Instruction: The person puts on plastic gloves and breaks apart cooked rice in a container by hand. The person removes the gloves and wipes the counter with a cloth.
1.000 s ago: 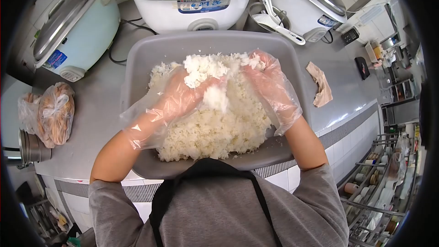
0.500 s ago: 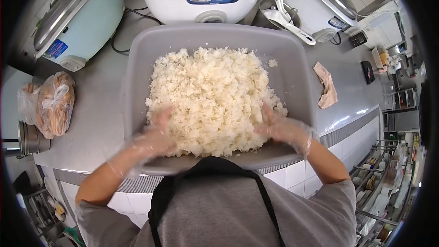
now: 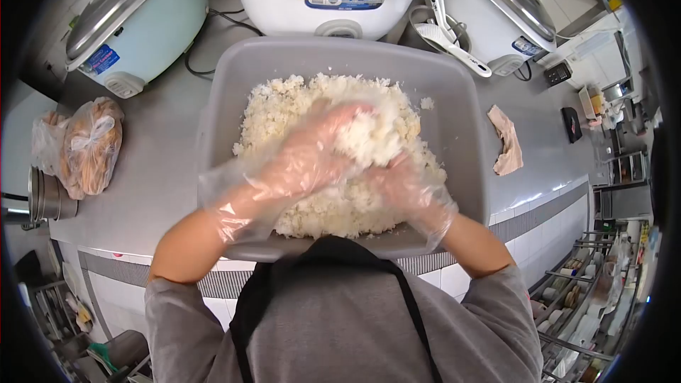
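A wide grey plastic tub (image 3: 464, 170) holds a broad heap of cooked white rice (image 3: 277, 110). My left hand (image 3: 312, 149), in a clear plastic glove, reaches over the middle of the heap, its fingers curved round the far left side of a clump of rice (image 3: 372, 136). From the near right my right hand (image 3: 404, 181), gloved the same way, cups that clump. Between them the two hands hold the clump above the heap. Motion smears the fingertips and the clump's edges.
Three rice cookers stand behind and beside the tub: a pale green one (image 3: 152, 42), a white one (image 3: 284, 3) and another white one (image 3: 489, 35). White rice paddles (image 3: 454, 46) rest in a metal pot. Bagged food (image 3: 92, 145) lies left, a cloth (image 3: 505, 140) right.
Both hands have moved inward from the sides of the heap to its middle. A clump of rice is now lifted between them. The view has shifted slightly.
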Available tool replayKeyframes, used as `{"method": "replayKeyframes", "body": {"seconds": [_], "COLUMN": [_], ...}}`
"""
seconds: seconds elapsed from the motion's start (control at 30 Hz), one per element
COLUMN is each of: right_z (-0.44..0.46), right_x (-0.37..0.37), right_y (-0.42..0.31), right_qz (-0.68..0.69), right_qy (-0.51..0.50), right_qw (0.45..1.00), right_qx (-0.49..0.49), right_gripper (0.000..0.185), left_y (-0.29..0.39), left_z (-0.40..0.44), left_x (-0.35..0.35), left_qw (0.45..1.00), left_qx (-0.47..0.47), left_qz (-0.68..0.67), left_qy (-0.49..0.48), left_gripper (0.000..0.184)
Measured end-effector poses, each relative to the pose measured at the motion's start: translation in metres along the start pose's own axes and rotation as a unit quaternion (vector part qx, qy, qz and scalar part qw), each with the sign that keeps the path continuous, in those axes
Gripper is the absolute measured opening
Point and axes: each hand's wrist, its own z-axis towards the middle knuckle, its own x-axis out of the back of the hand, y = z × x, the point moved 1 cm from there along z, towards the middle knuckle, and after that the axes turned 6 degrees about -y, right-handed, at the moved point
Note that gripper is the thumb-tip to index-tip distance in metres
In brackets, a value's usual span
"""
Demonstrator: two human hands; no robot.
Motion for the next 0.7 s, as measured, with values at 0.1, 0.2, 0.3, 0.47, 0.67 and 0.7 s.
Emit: {"method": "replayKeyframes", "body": {"seconds": [0.1,0.2,0.3,0.47,0.67,0.7], "right_z": [0.024,0.029,0.023,0.023,0.041,0.028], "right_x": [0.039,0.046,0.051,0.052,0.006,-0.003], "right_y": [0.067,0.063,0.039,-0.004,-0.002,0.007], "right_qz": [0.192,0.168,0.228,0.313,-0.435,-0.475], "right_qy": [0.033,0.098,0.042,-0.037,0.077,0.039], "right_qw": [0.962,0.889,0.865,0.914,0.879,0.848], "right_qx": [0.194,0.415,0.445,0.255,0.181,0.234], "right_gripper": [0.019,0.019,0.031,0.048,0.066,0.066], "left_y": [0.006,0.011,0.022,-0.005,0.001,-0.003], "left_z": [0.019,0.022,0.015,0.017,0.015,0.015], "left_x": [0.02,0.023,0.025,0.014,0.027,0.03], "left_qw": [0.997,0.997,0.983,0.985,0.994,0.993], "left_qx": [-0.063,0.059,0.142,-0.007,0.019,0.009], "left_qz": [0.003,0.035,0.115,0.142,0.042,0.04], "left_qy": [0.039,0.019,0.023,0.099,0.098,0.109], "left_gripper": [0.053,0.037,0.036,0.044,0.045,0.047]}}
